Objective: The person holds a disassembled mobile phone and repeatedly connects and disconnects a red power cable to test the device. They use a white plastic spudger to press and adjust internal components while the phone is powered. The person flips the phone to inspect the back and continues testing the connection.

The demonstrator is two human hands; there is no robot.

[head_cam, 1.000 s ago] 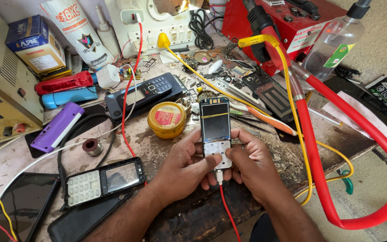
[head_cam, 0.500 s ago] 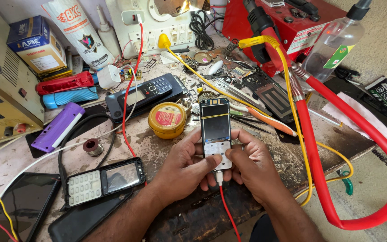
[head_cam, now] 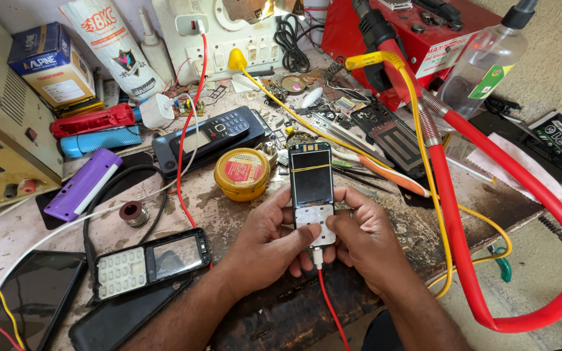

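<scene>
Phone board: bare keypad-phone assembly (head_cam: 311,188), screen exposed, held just above the counter (head_cam: 229,214).
Left hand (head_cam: 265,244): curled round its lower left edge, thumb on the white keypad.
Right hand (head_cam: 362,240): closed on the lower right edge, thumb pressing beside.
Cable: red lead (head_cam: 330,309) seemingly plugged into the bottom.
Handling: light, stiff, fragile; best gripped by the edges, off the screen.
Nearby: yellow tin (head_cam: 242,173); cased phone (head_cam: 151,261).

bare forearms, no sleeves, unadorned

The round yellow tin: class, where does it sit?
In the head view, the round yellow tin sits mid-bench, left of the opened phone, below the black keypad phone.
</scene>
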